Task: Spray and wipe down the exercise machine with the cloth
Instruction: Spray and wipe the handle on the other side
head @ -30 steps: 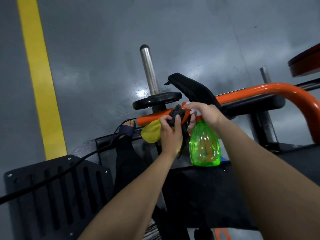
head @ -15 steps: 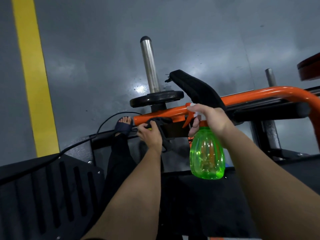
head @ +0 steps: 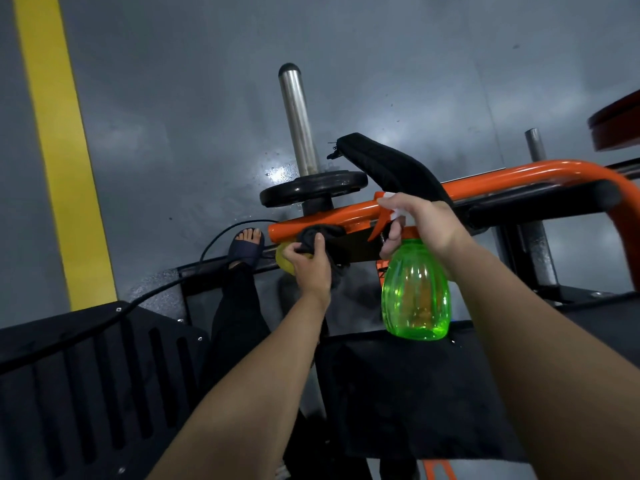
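Head view. We find the left hand (head: 308, 266) with its fingers curled round a dark cloth (head: 323, 235), which shows a yellow patch at its lower left. The hand presses the cloth against the left end of the machine's orange bar (head: 349, 214). The bar's cut end lies just left of the cloth. Beyond that end there is open grey floor as far as the yellow line (head: 59, 150).

The right hand (head: 427, 221) grips the neck of the green spray bottle (head: 415, 292), with a finger curled round the orange trigger. The bottle hangs below the bar, nozzle pointing left toward the cloth. Its base sits just above the near edge of a black padded surface (head: 415, 393). A short stretch of bare bar separates the two hands.

Room above the bar is tight. A black weight plate (head: 313, 188) on a steel post (head: 298, 123) stands just behind the cloth, and a black pad (head: 388, 168) leans over the bar directly behind the right hand. To the right the bar curves downward near the frame edge.

Below the left hand we note a sandalled foot (head: 247, 245), a black cable (head: 156, 294) running past it, and a slotted black panel (head: 86, 375) at lower left.
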`<action>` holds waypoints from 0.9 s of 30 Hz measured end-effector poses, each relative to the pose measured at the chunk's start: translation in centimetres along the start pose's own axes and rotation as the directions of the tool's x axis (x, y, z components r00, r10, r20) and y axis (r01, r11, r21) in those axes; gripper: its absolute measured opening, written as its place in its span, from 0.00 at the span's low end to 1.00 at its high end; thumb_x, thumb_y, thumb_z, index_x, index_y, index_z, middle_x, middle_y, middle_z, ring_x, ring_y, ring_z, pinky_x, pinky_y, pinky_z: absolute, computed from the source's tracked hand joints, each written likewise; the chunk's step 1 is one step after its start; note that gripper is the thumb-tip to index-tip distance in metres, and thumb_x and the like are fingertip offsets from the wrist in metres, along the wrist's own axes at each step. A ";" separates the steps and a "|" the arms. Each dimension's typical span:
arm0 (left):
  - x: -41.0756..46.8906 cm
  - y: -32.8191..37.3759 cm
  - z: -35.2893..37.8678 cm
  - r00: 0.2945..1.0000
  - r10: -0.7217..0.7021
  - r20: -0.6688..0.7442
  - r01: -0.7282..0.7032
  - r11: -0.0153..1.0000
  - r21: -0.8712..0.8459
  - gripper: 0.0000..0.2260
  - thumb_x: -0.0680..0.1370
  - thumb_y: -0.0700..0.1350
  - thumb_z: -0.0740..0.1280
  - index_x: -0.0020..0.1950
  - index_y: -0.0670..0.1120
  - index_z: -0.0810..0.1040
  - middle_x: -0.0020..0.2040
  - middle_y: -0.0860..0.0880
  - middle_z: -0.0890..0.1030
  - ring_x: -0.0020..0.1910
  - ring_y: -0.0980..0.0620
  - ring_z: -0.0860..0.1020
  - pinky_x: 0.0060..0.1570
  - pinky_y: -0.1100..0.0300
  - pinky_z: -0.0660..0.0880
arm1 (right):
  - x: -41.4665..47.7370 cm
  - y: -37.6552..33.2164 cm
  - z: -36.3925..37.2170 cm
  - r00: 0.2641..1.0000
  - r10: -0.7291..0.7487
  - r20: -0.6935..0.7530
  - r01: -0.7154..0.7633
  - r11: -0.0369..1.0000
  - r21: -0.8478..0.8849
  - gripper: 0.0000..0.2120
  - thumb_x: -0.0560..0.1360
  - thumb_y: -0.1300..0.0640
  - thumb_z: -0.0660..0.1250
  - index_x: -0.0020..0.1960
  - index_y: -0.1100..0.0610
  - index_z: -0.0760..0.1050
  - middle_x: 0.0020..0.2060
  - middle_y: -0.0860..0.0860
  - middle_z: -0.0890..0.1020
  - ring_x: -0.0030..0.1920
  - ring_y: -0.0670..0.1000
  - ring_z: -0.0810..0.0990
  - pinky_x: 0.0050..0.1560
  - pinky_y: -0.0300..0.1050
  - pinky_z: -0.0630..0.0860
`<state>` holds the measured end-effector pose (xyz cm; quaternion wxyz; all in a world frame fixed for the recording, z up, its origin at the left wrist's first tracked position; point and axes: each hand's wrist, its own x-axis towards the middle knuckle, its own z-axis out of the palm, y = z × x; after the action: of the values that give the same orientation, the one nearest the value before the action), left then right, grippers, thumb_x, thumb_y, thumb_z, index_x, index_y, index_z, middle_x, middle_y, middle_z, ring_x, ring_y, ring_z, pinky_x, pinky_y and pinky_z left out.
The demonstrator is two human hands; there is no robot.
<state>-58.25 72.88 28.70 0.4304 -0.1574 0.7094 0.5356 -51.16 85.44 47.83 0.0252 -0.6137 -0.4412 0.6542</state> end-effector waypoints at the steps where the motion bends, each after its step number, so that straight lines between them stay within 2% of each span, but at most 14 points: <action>1: -1.4 0.7 0.4 0.999 0.017 -0.033 -0.017 1.000 0.008 0.15 0.83 0.51 0.67 0.58 0.49 0.62 0.48 0.54 0.71 0.43 0.58 0.73 0.39 0.67 0.70 | -0.2 -0.1 0.1 1.000 0.008 0.001 -0.008 1.000 0.016 0.28 0.70 0.50 0.75 0.50 0.76 0.78 0.31 0.62 0.77 0.34 0.61 0.80 0.54 0.53 0.80; 3: -4.2 2.0 1.4 0.995 0.098 -0.016 -0.098 0.995 -0.002 0.13 0.84 0.50 0.66 0.58 0.47 0.63 0.47 0.53 0.73 0.41 0.59 0.74 0.35 0.72 0.69 | -0.4 -0.2 0.3 1.000 0.024 -0.008 -0.024 0.999 0.035 0.21 0.70 0.51 0.75 0.47 0.71 0.79 0.31 0.61 0.76 0.34 0.61 0.79 0.47 0.52 0.82; 4: -5.7 2.5 1.7 0.989 0.146 0.015 -0.146 0.989 -0.004 0.13 0.84 0.50 0.65 0.57 0.47 0.63 0.48 0.51 0.74 0.42 0.59 0.75 0.35 0.73 0.70 | -0.4 -0.2 0.4 1.000 0.028 -0.014 -0.027 0.999 0.044 0.22 0.69 0.51 0.76 0.49 0.70 0.79 0.31 0.60 0.76 0.33 0.60 0.78 0.47 0.52 0.81; 7: -9.4 3.6 2.1 0.945 0.306 0.115 -0.308 0.951 0.001 0.12 0.84 0.50 0.66 0.57 0.46 0.64 0.49 0.52 0.76 0.42 0.64 0.75 0.40 0.68 0.72 | -0.3 0.2 0.2 0.999 0.003 -0.032 -0.002 0.999 0.049 0.32 0.67 0.48 0.77 0.57 0.74 0.78 0.31 0.62 0.77 0.32 0.60 0.80 0.59 0.56 0.78; 9: -10.3 4.5 1.9 0.890 0.416 0.187 -0.422 0.907 -0.008 0.11 0.84 0.50 0.65 0.56 0.46 0.65 0.48 0.54 0.75 0.43 0.65 0.74 0.44 0.63 0.72 | -0.2 0.3 0.2 0.999 -0.017 -0.031 0.017 1.000 0.009 0.28 0.67 0.46 0.76 0.49 0.73 0.81 0.30 0.63 0.79 0.35 0.63 0.83 0.66 0.60 0.75; 11: -9.3 4.8 1.7 0.828 0.504 0.247 -0.521 0.853 0.006 0.11 0.82 0.53 0.63 0.54 0.48 0.65 0.48 0.55 0.74 0.46 0.61 0.74 0.48 0.59 0.71 | -0.2 0.4 0.2 0.999 -0.016 -0.044 0.015 1.000 -0.020 0.23 0.67 0.46 0.75 0.42 0.68 0.82 0.30 0.63 0.79 0.35 0.64 0.83 0.66 0.64 0.75; 13: -7.3 4.9 1.8 0.784 0.557 0.273 -0.594 0.801 0.071 0.11 0.80 0.57 0.61 0.53 0.52 0.66 0.45 0.58 0.74 0.45 0.54 0.75 0.47 0.51 0.71 | 0.0 0.4 0.2 0.999 -0.016 -0.042 0.015 0.999 -0.039 0.21 0.68 0.46 0.75 0.39 0.66 0.81 0.29 0.64 0.79 0.34 0.64 0.83 0.64 0.65 0.77; 15: -5.5 5.2 2.1 0.784 0.539 0.309 -0.593 0.798 0.112 0.10 0.79 0.58 0.59 0.51 0.54 0.67 0.40 0.60 0.74 0.41 0.54 0.75 0.45 0.50 0.71 | 0.2 0.4 0.2 0.999 -0.015 -0.032 0.013 0.997 -0.081 0.21 0.69 0.47 0.75 0.38 0.66 0.80 0.30 0.66 0.79 0.34 0.64 0.83 0.63 0.63 0.78; 18: -2.9 5.7 2.2 0.781 0.468 0.414 -0.554 0.825 0.114 0.11 0.80 0.56 0.60 0.48 0.49 0.72 0.40 0.58 0.76 0.42 0.54 0.75 0.47 0.48 0.72 | 0.1 0.2 0.1 0.999 -0.038 -0.020 0.036 0.992 -0.122 0.21 0.71 0.47 0.73 0.39 0.67 0.80 0.31 0.66 0.81 0.36 0.63 0.84 0.62 0.60 0.79; 21: -0.5 7.1 2.5 0.782 0.308 0.542 -0.469 0.864 0.185 0.13 0.78 0.55 0.64 0.44 0.46 0.77 0.41 0.52 0.79 0.45 0.50 0.77 0.52 0.47 0.73 | 0.5 0.4 -0.1 0.999 -0.039 -0.034 0.034 0.991 -0.128 0.22 0.70 0.44 0.73 0.37 0.66 0.81 0.32 0.67 0.82 0.39 0.64 0.85 0.63 0.59 0.78; 22: 0.2 7.8 2.7 0.794 0.232 0.562 -0.426 0.872 0.242 0.12 0.76 0.56 0.65 0.41 0.48 0.79 0.41 0.51 0.80 0.45 0.50 0.78 0.54 0.47 0.73 | 0.8 0.6 -0.2 0.999 -0.038 -0.038 0.033 0.991 -0.127 0.21 0.68 0.44 0.74 0.36 0.64 0.81 0.33 0.66 0.82 0.40 0.64 0.85 0.64 0.61 0.78; 25: 1.1 8.7 3.0 0.824 0.078 0.561 -0.360 0.837 0.412 0.09 0.73 0.57 0.64 0.36 0.56 0.79 0.41 0.53 0.81 0.48 0.50 0.79 0.63 0.45 0.73 | 0.8 0.7 -0.3 0.999 -0.039 -0.020 0.037 0.996 -0.087 0.19 0.69 0.46 0.75 0.33 0.63 0.79 0.30 0.65 0.80 0.35 0.64 0.83 0.62 0.64 0.79; 27: 0.6 8.3 2.5 0.848 0.079 0.524 -0.341 0.838 0.426 0.08 0.75 0.57 0.62 0.42 0.57 0.78 0.44 0.52 0.82 0.51 0.49 0.80 0.63 0.45 0.73 | 0.5 0.8 0.0 0.998 -0.059 -0.014 0.059 0.998 -0.035 0.17 0.71 0.50 0.75 0.35 0.64 0.79 0.29 0.63 0.77 0.31 0.62 0.81 0.59 0.65 0.80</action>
<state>-63.17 78.39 33.29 0.5566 0.1817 0.7059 0.3987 -50.89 85.28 46.95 0.0371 -0.6055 -0.4704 0.6409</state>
